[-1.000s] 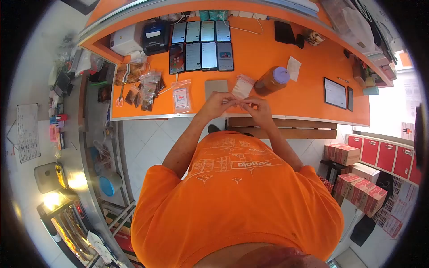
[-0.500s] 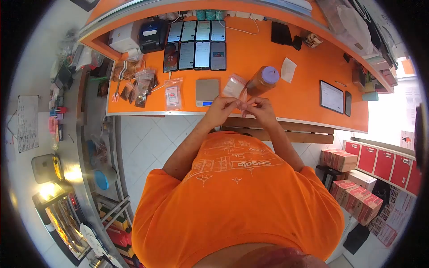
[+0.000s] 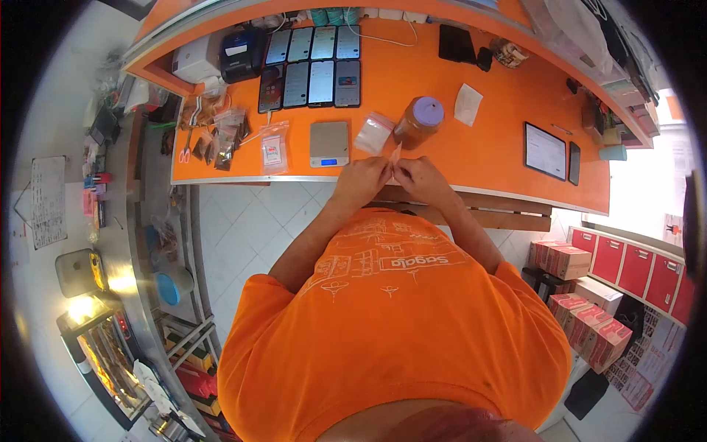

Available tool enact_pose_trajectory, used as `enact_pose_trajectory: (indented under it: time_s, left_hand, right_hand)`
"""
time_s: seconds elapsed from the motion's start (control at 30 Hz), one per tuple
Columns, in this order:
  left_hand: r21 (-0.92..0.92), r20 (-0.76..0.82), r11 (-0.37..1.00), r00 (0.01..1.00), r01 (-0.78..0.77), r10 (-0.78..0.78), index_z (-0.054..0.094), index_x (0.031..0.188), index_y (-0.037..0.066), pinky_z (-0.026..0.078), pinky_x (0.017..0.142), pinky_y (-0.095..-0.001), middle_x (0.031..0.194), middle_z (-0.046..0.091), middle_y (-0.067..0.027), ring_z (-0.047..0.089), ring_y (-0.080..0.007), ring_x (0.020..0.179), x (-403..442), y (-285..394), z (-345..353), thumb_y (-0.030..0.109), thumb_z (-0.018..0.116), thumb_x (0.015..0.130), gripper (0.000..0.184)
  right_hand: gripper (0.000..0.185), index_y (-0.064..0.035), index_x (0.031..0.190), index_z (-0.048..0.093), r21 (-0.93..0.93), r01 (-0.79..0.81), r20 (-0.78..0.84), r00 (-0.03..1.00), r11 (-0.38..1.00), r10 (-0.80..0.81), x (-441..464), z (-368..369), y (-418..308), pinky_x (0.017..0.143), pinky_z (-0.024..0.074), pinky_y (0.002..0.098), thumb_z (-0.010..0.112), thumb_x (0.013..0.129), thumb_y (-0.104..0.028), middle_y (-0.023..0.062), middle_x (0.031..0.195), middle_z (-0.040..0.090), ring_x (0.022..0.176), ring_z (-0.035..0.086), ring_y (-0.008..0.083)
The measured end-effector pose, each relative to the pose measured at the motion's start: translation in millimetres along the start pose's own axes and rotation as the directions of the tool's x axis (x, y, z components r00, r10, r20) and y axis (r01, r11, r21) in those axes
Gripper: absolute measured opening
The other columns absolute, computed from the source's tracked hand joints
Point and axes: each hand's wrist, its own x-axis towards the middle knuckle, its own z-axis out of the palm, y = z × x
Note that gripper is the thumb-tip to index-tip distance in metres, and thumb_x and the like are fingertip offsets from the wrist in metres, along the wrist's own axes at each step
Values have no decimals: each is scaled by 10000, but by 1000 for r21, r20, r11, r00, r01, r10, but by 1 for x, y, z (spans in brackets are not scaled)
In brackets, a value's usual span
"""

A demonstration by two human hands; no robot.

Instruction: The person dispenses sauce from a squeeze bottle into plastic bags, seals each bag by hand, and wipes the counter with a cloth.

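Between my two hands is a small clear plastic bag [image 3: 396,153], its upper part sticking up above my fingertips. My left hand [image 3: 364,180] pinches its left side, and my right hand [image 3: 423,180] pinches the right side, the knuckles close together at the table's front edge. Just beyond them stands a brown jar with a purple lid [image 3: 420,124]. Left of the jar lies a clear zip bag [image 3: 374,134] with something pale in it. A small digital scale [image 3: 329,141] with a lit blue display sits farther left, beside a zip bag with a printed label [image 3: 274,149].
Several phones [image 3: 310,74] lie in two rows at the back, near a black boxy device [image 3: 241,57]. Scissors [image 3: 185,151] and small filled bags [image 3: 228,140] are at far left. A paper slip [image 3: 468,104], a tablet [image 3: 546,152] and another phone [image 3: 574,163] lie to the right.
My hands have drawn closer together, and the small bag now points upward between my fingers. The view has shifted slightly, so the tabletop things appear farther left.
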Motion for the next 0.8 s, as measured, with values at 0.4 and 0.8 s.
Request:
enact_pose_trajectory:
  time_s: [0.4,0.8]
  left_hand:
    - [-127,-418,987,908,-99,37,582,1067,41,476,853,-430,1129,601,-170,598,-350,976,29,0,-4,115,715,833,279]
    - [-968,-125,244,957,-60,-263,558,1324,61,488,978,-362,1252,607,-53,579,-185,1180,2,-34,9,167,793,830,556]
  right_hand:
    - [230,-10,823,672,150,-102,-258,956,983,138,6,-18,-13,520,493,421,634,946,-201,165,672,654,537,632,310]
    - [360,-32,1064,625,164,-6,-668,735,986,115,17,-21,11,743,523,364,822,857,-250,115,1021,610,966,626,200]
